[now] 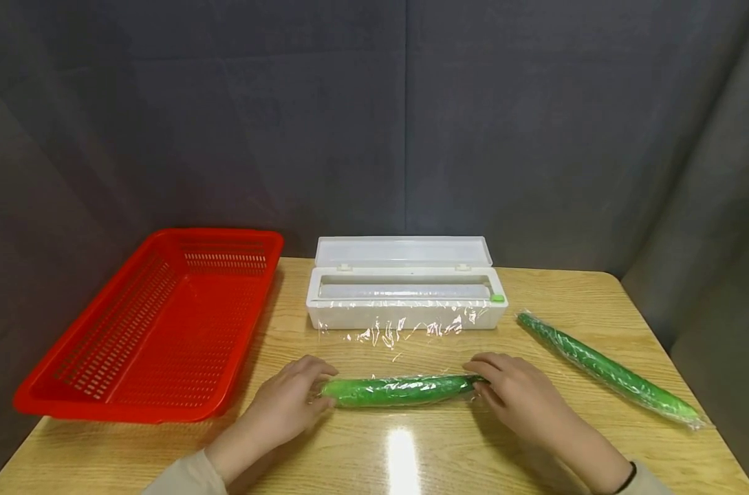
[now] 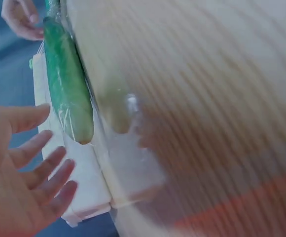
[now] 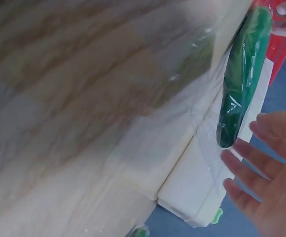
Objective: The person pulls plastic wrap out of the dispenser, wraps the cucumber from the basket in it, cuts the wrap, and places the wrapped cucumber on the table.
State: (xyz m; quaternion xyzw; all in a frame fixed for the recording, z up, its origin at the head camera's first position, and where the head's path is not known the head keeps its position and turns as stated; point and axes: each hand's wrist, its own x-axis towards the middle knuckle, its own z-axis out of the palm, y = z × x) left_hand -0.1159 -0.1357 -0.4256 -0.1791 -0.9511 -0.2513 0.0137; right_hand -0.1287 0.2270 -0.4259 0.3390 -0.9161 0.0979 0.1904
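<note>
Cucumber in clear film is lying on the wood table, just in front of the white wrap box. Left hand is by its pale end, right hand at the dark tip, fingers apart and pretty relaxed on both.

Cucumber in the middle: bright green, paler yellow-green at the left end, dark green at the right. Second cucumber: deep green, lighter at its near end. Cling film clear, white glints. Film dispenser white, slider tab lime green. Basket red, slotted lattice pattern. Tabletop yellow-tan, wood-grain streaks. Curtain dark grey. Sleeves beige; wristband black.
</note>
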